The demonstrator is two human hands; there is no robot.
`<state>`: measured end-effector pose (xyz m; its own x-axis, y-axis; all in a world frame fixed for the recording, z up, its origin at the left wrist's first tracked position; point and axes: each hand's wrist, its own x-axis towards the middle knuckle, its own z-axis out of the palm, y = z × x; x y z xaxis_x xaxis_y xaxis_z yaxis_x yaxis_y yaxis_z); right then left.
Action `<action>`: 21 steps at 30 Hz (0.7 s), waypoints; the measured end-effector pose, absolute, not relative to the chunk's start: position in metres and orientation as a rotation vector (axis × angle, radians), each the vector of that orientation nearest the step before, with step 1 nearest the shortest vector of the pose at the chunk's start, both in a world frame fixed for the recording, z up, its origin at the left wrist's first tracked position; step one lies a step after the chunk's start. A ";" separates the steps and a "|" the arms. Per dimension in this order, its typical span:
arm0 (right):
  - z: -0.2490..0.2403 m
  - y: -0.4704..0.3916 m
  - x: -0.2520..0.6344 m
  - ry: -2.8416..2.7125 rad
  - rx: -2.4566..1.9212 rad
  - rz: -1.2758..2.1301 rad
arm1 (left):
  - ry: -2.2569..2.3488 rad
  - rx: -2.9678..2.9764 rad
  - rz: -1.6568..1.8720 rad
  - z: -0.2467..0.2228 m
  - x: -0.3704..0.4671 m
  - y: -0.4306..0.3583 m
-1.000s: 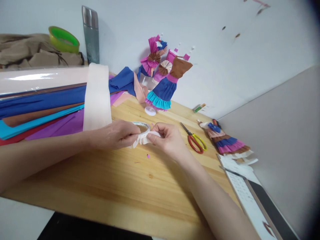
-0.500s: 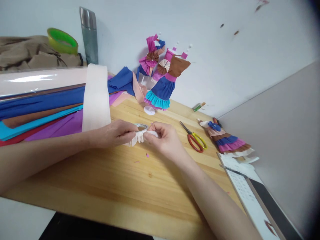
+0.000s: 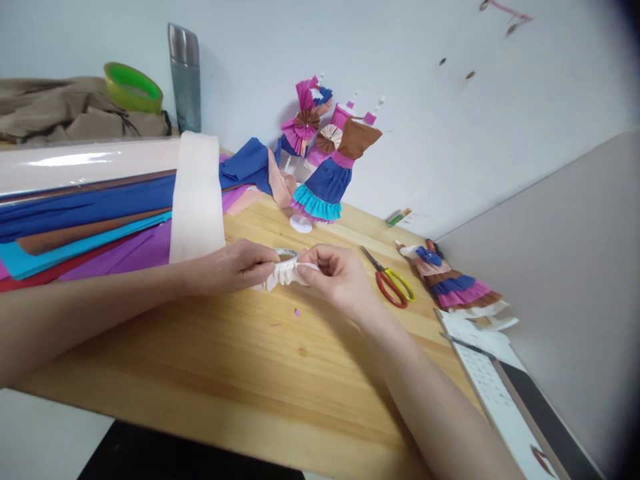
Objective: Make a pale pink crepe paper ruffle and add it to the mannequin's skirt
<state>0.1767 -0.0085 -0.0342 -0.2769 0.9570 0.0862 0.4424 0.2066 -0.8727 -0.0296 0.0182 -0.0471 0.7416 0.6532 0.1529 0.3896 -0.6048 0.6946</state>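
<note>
**Both Hands Pinched Tight on the White Pleats**

Here we are, centre of the frame: my left hand (image 3: 227, 268) has thumb and forefinger pressed closed on the left end of a pleated white strip (image 3: 284, 273), right by the rim of a tape roll (image 3: 295, 253). Over on the other end, my right hand (image 3: 336, 277) pinches the same strip, thumb against curled forefinger, barely any opening there! The little folds hang between them above the wooden table (image 3: 210, 380).

Just right of centre, red-and-yellow-handled scissors (image 3: 395, 283) lie with blades parted slightly. Upper centre, a ruffled paper dress (image 3: 327, 177) leans beside a small white disc (image 3: 301, 224). Middle left, a broad white band (image 3: 197, 200) crosses the coloured sheets (image 3: 90, 207). And lower right, the white panel (image 3: 483, 377) carries rows of dark marks, too small for me to read!
</note>
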 end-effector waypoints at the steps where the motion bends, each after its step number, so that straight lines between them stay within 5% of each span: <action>1: -0.034 -0.010 0.176 -1.841 -1.299 0.994 | 0.783 2.295 0.533 -0.048 -0.029 0.018; 21: -0.035 -0.013 0.169 -1.775 -1.286 1.054 | 0.802 2.403 0.647 -0.059 -0.027 0.024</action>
<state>0.1694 -0.0132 -0.0348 -0.2669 0.9610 0.0720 0.3965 0.1776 -0.9007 -0.0271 0.0237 -0.0595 0.7101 0.6503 0.2698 0.4012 -0.6887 0.6039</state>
